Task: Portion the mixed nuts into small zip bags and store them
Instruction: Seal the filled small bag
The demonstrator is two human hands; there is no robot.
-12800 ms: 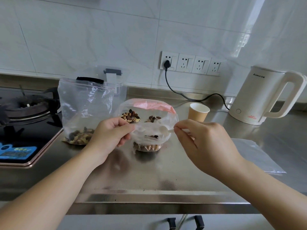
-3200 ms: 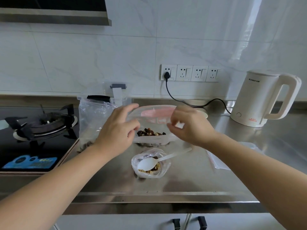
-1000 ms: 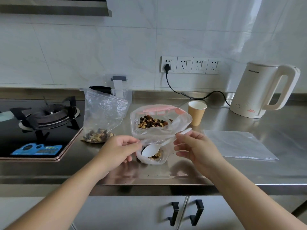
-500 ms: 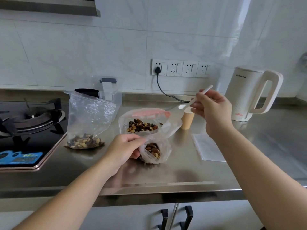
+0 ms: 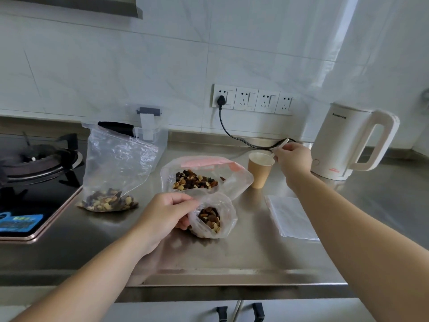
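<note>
Gripping the rim of the small zip bag (image 5: 212, 216), the left hand (image 5: 166, 216) pinches the plastic at the bag's left edge and holds its mouth open, so the mixed nuts already inside show through the opening; the bag stands on the tabletop (image 5: 232, 256) directly in front of the large nut bag (image 5: 204, 176). The right hand's (image 5: 293, 159) grip is curled round the handle of a white plastic spoon (image 5: 279, 147), whose bowl end dips into the paper cup (image 5: 260, 169) just right of the large nut bag. Judging from this, the spoon is being parked in the cup, which suggests this portion is filled and sealing comes next. What that move turns on is the bag's mouth: it faces up and toward the person, with its zip edge running roughly left to right, and only its left end is held. The free right end lies on the side of the right hand, which sits well beyond it, behind and to the right of the large nut bag. So the right hand would have to let go of the spoon and come back toward the person to meet that edge. A second bag of nuts (image 5: 109, 173) stands left of the large nut bag, and flat empty bags (image 5: 291, 217) lie to the right of the small zip bag.
</note>
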